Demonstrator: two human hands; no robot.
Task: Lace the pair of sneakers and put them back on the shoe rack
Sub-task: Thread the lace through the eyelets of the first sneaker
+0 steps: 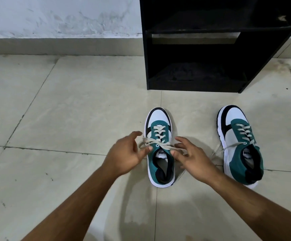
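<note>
On the tiled floor, in front of the black shoe rack, we have both sneakers standing upright with toes toward the rack. Our left hand pinches a loop of the cream lace between thumb and forefinger at the left side of the near sneaker, the other fingers spread loosely above it. Our right hand grips the other end of that lace at the sneaker's right side, just over the tongue, fingers curled. The lace is threaded through the eyelets up to the top and crosses between our hands. The second sneaker sits well apart to the right, laced too, its loose lace ends trailing onto the floor on its left side. Behind the rack runs a pale wall.
</note>
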